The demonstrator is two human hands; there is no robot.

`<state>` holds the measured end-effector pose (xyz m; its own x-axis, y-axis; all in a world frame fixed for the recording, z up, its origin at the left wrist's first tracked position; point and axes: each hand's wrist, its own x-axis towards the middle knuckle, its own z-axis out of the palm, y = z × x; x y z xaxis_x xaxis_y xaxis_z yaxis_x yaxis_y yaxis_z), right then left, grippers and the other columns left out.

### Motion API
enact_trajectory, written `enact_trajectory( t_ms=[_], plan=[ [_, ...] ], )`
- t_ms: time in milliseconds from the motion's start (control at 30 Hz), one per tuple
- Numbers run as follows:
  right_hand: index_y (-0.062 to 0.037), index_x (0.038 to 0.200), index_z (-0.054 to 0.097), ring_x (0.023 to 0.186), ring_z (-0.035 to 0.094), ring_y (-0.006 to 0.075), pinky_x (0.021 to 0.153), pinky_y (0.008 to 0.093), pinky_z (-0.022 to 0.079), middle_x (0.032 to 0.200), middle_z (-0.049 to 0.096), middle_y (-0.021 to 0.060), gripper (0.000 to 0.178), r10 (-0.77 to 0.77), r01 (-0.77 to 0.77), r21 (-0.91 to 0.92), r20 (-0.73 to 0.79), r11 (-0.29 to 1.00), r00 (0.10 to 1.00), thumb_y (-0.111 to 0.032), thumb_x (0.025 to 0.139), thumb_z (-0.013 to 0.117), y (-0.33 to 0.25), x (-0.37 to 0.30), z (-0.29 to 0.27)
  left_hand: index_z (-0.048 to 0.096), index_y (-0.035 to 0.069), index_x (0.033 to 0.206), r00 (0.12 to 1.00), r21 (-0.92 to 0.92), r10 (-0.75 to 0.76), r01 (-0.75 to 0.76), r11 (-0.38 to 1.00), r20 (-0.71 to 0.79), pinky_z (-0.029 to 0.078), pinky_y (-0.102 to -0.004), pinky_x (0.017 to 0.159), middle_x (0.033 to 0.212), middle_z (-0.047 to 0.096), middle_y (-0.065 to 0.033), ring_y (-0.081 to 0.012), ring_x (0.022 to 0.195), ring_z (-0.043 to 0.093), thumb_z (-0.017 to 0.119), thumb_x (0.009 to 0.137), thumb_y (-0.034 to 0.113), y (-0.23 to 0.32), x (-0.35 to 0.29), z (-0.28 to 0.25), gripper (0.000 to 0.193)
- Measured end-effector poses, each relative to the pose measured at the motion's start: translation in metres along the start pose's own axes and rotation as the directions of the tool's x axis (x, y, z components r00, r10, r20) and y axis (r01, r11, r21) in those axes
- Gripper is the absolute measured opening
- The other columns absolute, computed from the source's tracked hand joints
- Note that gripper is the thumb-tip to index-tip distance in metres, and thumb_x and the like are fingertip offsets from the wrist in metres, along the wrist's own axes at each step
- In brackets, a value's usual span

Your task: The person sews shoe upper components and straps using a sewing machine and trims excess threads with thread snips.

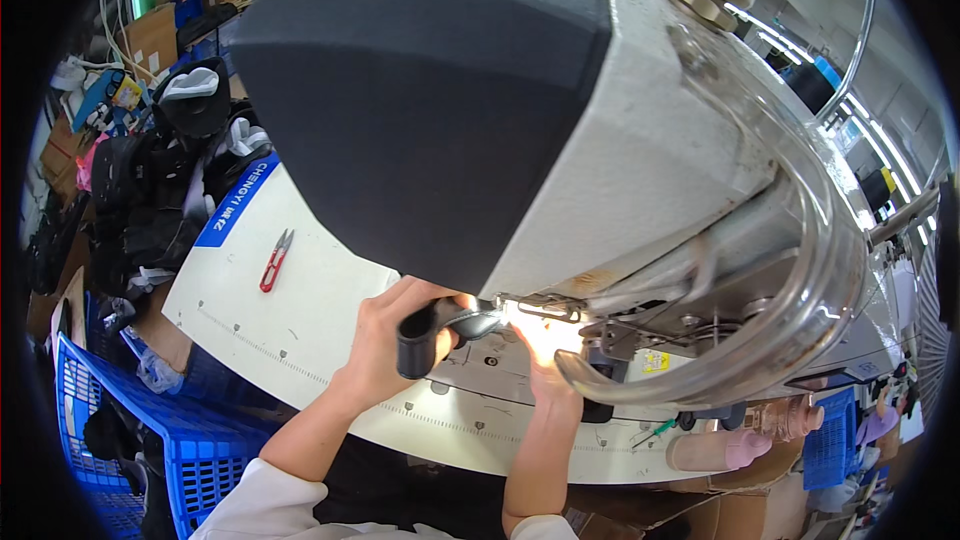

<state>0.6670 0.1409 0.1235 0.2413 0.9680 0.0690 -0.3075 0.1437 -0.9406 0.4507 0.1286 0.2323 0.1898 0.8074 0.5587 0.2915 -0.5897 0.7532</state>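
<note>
A large sewing machine head (420,110), dark grey in front and pale on its side, fills the upper middle. Below its front end my left hand (385,335) is closed around a curved black piece (416,348), which looks like a cap strap or band; its far end reaches the lit spot at the needle area. My right hand (548,350) is at that same spot, to the right of the black piece. Glare and machine parts hide its fingers, so I cannot tell what it touches. Red-handled thread snips (275,262) lie on the white table (330,310) to the left.
A clear curved guard (800,340) arches on the machine's right. Dark and white goods (150,180) are heaped at the far left. Blue plastic baskets (185,430) stand at the lower left. A pink bottle (715,450) and a green-handled screwdriver (655,432) lie at the table's right end.
</note>
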Motion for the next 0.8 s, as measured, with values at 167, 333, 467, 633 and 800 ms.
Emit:
enact_trajectory(
  t_ms=[167,333,467,633,800],
  plan=[
    [-0.0046,0.104,0.062,0.089,0.061,0.0131,0.082,0.0278,0.052,0.099,0.063,0.0040,0.027,-0.081,0.080,0.037,0.047,0.996,0.996,-0.002,0.080,0.075,0.001,0.002,-0.002,0.064,0.009,0.107,1.000,0.038,0.005,-0.005,0.999,-0.001,0.052,-0.0292,0.066,0.094,0.068,-0.0038,-0.0201,0.075,0.065,0.072,0.069,-0.002,-0.005,0.001,0.002,0.040],
    [-0.0041,0.099,0.064,0.088,0.061,0.0122,0.081,0.0273,0.051,0.097,0.064,0.0033,0.019,-0.070,0.067,0.039,0.081,0.997,0.994,-0.003,0.083,0.073,0.000,0.002,0.000,0.063,0.009,0.107,1.000,0.014,0.008,-0.008,1.000,0.004,0.052,-0.0296,0.066,0.094,0.068,-0.0040,-0.0205,0.075,0.065,0.072,0.069,-0.003,-0.003,0.004,-0.001,0.041],
    [-0.0035,0.099,0.066,0.086,0.060,0.0103,0.079,0.0254,0.049,0.094,0.065,0.0022,0.013,-0.057,0.046,0.072,0.151,0.996,0.987,-0.006,0.086,0.069,-0.017,0.000,0.006,0.062,0.009,0.108,0.994,0.034,0.103,-0.102,0.994,-0.042,0.051,-0.0300,0.066,0.093,0.068,-0.0038,-0.0207,0.076,0.065,0.071,0.068,-0.005,0.010,0.004,0.000,0.043],
    [-0.0017,0.106,0.064,0.091,0.060,0.0101,0.081,0.0254,0.049,0.102,0.065,0.0034,0.020,-0.031,0.030,0.006,0.108,1.000,0.994,-0.003,0.087,0.067,-0.025,-0.008,0.022,0.060,0.008,0.109,0.999,0.011,0.037,-0.038,0.999,0.010,0.052,-0.0308,0.067,0.096,0.066,-0.0035,-0.0216,0.079,0.066,0.070,0.067,-0.007,0.006,0.004,-0.002,0.046],
    [-0.0007,0.108,0.062,0.093,0.060,0.0114,0.085,0.0268,0.048,0.103,0.064,0.0036,0.023,-0.136,0.145,-0.141,0.068,0.979,0.988,-0.002,0.085,0.066,-0.023,-0.011,0.020,0.060,0.007,0.108,0.999,-0.081,-0.047,0.048,0.996,0.020,0.052,-0.0306,0.069,0.092,0.066,-0.0050,-0.0202,0.079,0.065,0.067,0.068,-0.007,-0.013,0.006,0.005,0.043]
  ],
)
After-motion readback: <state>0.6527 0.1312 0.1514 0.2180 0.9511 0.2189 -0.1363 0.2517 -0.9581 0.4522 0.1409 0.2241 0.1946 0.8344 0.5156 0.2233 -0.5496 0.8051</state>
